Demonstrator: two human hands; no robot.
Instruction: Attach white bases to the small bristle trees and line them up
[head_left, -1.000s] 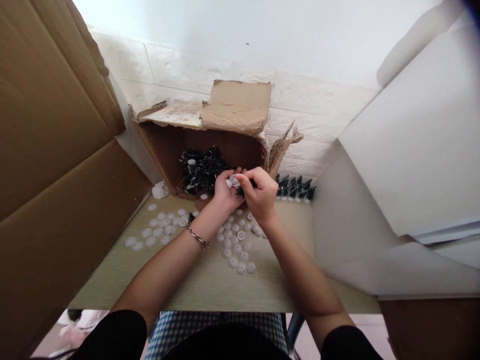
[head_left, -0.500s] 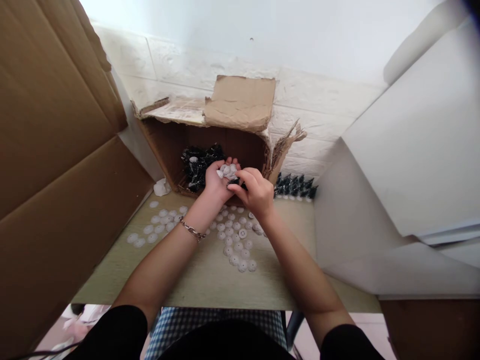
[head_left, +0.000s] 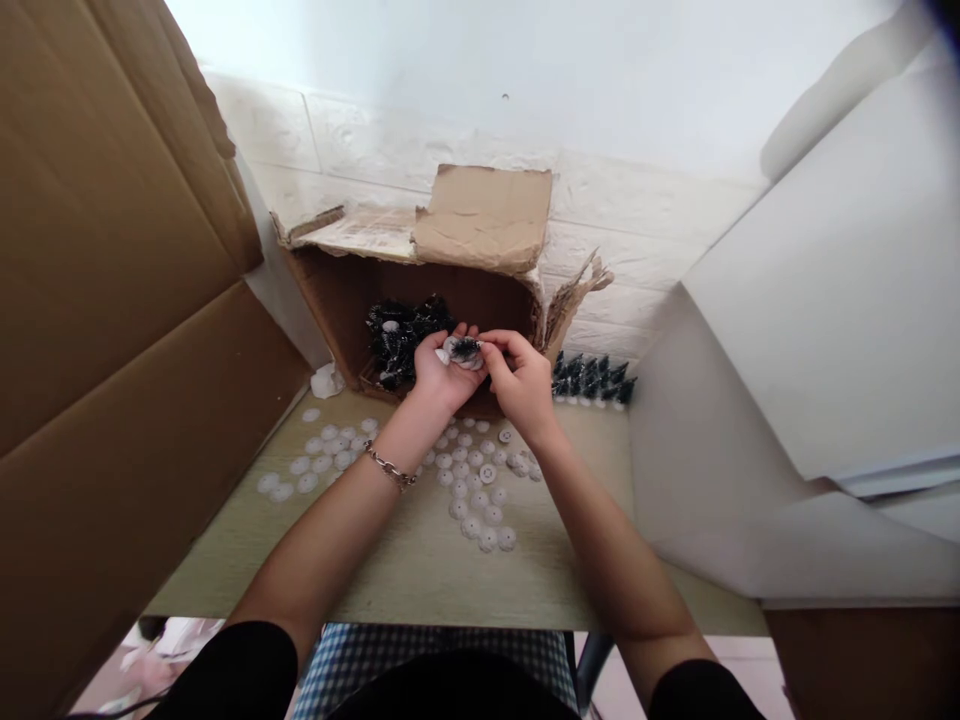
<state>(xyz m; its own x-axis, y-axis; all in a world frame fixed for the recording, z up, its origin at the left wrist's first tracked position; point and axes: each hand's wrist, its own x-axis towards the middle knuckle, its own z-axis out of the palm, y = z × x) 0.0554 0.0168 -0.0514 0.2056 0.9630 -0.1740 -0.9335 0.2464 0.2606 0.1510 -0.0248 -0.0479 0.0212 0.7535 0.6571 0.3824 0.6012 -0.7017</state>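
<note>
Cupped palm up in front of the cardboard box, my left hand (head_left: 439, 377) holds several small white discs (head_left: 448, 352). Over that palm lies a miniature dark green tree (head_left: 465, 348), its end pinched between the thumb and finger of my right hand (head_left: 520, 378). Inside the box is a heap of similar dark trees (head_left: 405, 335), with one white disc on it. Many white round bases (head_left: 471, 525) with small centre marks are spread over the table below my wrists; a few lie turned over. My forearms hide part of them.
The torn cardboard box (head_left: 315, 300) lies with its opening towards me. Rows of trees on white bases (head_left: 592, 380) stand right of it. A large cardboard wall (head_left: 150, 380) is at left, white sheets (head_left: 750, 450) at right. A crumpled white scrap (head_left: 327, 380) sits by the box.
My right hand has brought the small tree up over the discs in my left palm, and it now shows plainly. The whole view has shifted slightly.
</note>
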